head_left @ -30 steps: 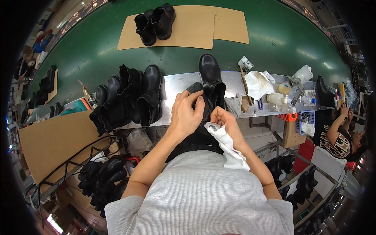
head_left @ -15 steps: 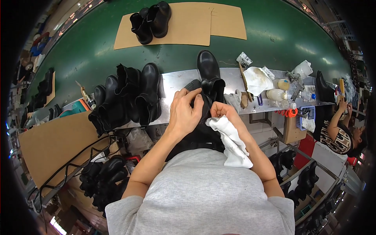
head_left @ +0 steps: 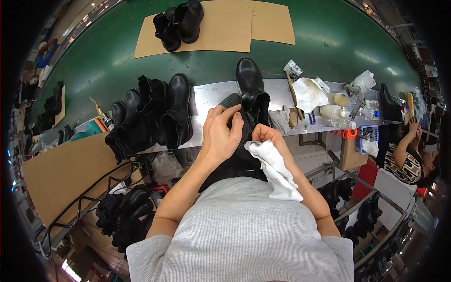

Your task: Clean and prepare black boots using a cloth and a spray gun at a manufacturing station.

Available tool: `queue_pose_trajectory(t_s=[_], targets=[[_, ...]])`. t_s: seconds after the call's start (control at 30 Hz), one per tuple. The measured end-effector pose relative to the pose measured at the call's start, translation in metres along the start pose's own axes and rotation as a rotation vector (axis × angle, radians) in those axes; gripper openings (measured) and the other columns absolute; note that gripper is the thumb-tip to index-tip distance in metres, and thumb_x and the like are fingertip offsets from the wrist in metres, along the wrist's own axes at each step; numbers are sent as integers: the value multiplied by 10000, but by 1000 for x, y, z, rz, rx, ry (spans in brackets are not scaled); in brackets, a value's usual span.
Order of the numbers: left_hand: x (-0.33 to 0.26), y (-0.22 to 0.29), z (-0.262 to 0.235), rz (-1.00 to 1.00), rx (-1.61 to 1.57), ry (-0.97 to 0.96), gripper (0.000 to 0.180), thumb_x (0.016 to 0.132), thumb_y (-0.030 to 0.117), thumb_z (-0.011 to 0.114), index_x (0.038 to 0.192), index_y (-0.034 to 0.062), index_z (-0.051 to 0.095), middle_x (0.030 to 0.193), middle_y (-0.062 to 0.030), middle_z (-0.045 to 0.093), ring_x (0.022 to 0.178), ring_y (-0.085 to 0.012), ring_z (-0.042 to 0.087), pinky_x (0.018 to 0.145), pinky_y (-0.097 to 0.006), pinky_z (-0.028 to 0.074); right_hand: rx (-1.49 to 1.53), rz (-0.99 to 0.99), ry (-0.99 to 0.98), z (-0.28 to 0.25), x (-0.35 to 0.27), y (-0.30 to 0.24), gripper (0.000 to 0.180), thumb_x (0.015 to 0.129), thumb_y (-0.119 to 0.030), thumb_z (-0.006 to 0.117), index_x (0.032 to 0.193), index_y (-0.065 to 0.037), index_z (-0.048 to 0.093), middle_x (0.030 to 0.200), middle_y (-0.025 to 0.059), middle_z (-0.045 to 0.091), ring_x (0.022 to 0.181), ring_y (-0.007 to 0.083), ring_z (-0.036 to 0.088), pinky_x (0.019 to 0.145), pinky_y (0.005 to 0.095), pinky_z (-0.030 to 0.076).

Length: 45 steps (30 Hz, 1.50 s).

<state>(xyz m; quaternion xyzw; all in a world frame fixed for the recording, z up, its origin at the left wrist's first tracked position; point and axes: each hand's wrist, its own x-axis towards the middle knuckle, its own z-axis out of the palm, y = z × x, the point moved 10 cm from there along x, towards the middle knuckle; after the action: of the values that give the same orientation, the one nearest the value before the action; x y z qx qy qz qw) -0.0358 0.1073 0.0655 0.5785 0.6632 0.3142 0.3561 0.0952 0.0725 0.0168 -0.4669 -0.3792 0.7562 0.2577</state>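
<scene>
Head view, frame centre. Left hand (head_left: 221, 136) lies over the black boot (head_left: 244, 141) held against the body at the near edge of the steel counter (head_left: 211, 96); its fingers (head_left: 230, 113) are curled round the shaft and closed on it. The boot's lower part is hidden by the hands and torso.

Right hand (head_left: 268, 136), at 3 o'clock of the left and touching the boot, has its fingers pinched shut on a white cloth (head_left: 277, 171) that trails toward 5 o'clock.

Handling, judged: glossy leather, probably slick; shaft soft and foldable, sole stiff and the heavier end. Best hold is round the shaft or under the sole.

A second black boot (head_left: 250, 77) stands upright at 12 o'clock, just beyond the hands.

Containers: pale bottles (head_left: 334, 111) at 2 o'clock on the counter, contents not readable; a small blue basket (head_left: 371, 136) hangs off the counter edge at 3 o'clock and holds a pale rag.
</scene>
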Motion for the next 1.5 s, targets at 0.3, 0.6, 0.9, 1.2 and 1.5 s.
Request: queue_pose_trajectory(t_s=[0.3, 0.6, 0.9, 1.2, 1.5], targets=[[-3, -1, -2, 11, -23, 24, 289, 828, 141, 526, 1016, -36, 656, 778, -172, 575, 796, -311, 525, 739, -380, 435, -53, 52, -61, 4, -1, 1, 132, 739, -78, 635, 739, -74, 503, 696, -56, 481, 643, 24, 429, 587, 171, 339], [-5, -5, -5, 16, -37, 29, 284, 831, 132, 522, 1019, -35, 653, 792, -166, 576, 793, -303, 526, 733, -374, 438, -187, 15, -96, 13, -2, -15, 168, 704, -18, 659, 731, -47, 495, 681, -33, 489, 644, 41, 446, 581, 188, 352], [-7, -8, -4, 13, -51, 15, 285, 841, 134, 517, 1031, -32, 649, 778, -148, 567, 792, -279, 527, 734, -356, 435, 109, 90, -24, 1, 5, 8, 126, 811, -119, 605, 777, -79, 491, 641, -33, 494, 491, 26, 456, 432, 165, 346], [-9, -8, -5, 43, -55, 12, 276, 854, 111, 509, 1048, -35, 640, 766, -135, 548, 766, -255, 518, 729, -343, 423, -72, -37, -113, 8, 8, 2, 88, 795, -82, 611, 809, -58, 528, 687, -40, 501, 599, 22, 470, 524, 169, 356], [-15, -11, 0, 81, -121, -41, 366, 837, 210, 596, 1108, -35, 592, 814, -127, 516, 738, -210, 490, 690, -318, 407, 55, -193, 52, -18, 10, 7, 179, 849, -187, 598, 926, -31, 558, 722, 3, 548, 606, 79, 544, 525, 188, 450]])
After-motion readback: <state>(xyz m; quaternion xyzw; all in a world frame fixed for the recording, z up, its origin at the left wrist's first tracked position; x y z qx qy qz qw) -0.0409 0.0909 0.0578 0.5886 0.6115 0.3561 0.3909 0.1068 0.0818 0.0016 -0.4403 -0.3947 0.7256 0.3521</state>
